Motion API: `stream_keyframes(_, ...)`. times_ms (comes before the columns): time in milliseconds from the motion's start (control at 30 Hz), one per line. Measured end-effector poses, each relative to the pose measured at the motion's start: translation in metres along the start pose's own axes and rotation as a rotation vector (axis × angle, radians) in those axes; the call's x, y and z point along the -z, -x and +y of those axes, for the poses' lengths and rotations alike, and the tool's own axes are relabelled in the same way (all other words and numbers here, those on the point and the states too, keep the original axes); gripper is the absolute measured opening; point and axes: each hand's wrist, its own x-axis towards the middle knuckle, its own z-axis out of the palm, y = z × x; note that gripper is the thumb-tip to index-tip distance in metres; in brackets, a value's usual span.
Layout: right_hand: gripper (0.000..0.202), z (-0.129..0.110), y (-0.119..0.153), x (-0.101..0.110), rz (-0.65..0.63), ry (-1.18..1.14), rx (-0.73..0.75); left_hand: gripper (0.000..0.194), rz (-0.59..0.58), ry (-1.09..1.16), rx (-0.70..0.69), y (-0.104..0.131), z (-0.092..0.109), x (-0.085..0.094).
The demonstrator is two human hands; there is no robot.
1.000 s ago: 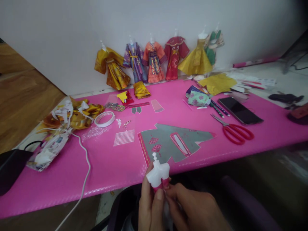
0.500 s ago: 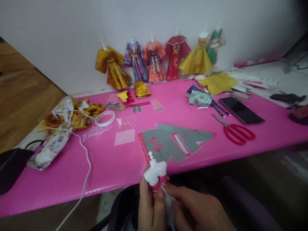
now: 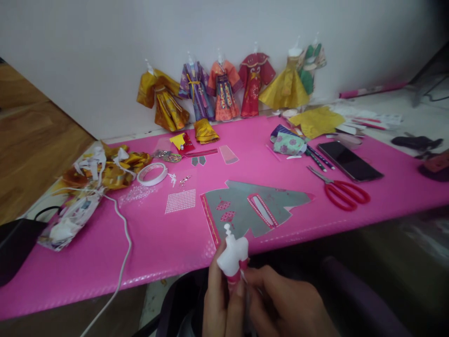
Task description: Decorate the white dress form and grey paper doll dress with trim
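Note:
A small white doll torso (image 3: pixel 229 257) with a thin peg neck leans in my left hand (image 3: pixel 219 304), whose fingers and thumb are wrapped round it from below. Pink-red material covers its lower parts. Close beside it, my right hand (image 3: pixel 287 299) pinches a thin whitish strip (image 3: pixel 243 277) against the doll's lower side. Most of that strip is hidden by the fingers. Just beyond the hands lies a grey-green paper cutout (image 3: pixel 238 196) of a garment with pink-red patterns, flat on the pink tabletop (image 3: pixel 168 238).
Red-handled scissors (image 3: pixel 345 194), a phone (image 3: pixel 351 160) and pens (image 3: pixel 321 157) lie at the right. A tape roll (image 3: pixel 152 174), a bead sheet (image 3: pixel 180 201) and crumpled gold scraps (image 3: pixel 119 171) are at the left, near a white cable (image 3: pixel 126 234). Several dressed dolls (image 3: pixel 224 91) lean on the wall.
The doll torso has shifted slightly right and turned a little in my left hand. My right fingers have drawn nearer to it, and less of the white strip shows.

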Motion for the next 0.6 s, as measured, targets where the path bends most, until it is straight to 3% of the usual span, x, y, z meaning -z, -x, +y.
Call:
stream_keyframes(167,0.016,0.004,-0.003,0.002,0.025,0.023,0.018,0.052,-0.054,0.114,0.087,-0.004,0.003,0.005)
stream_keyframes(300,0.013,0.005,-0.003,0.002,0.035,-0.076,-0.015,0.053,-0.185,0.195,0.075,-0.014,-0.001,0.017)
stream_keyframes(433,0.009,0.003,-0.004,0.005,0.027,-0.119,-0.028,0.063,-0.308,0.439,0.151,-0.021,-0.007,0.022)
stream_keyframes(600,0.011,0.001,-0.005,0.007,0.03,-0.114,-0.005,0.033,-0.356,0.613,0.171,-0.022,-0.013,0.018)
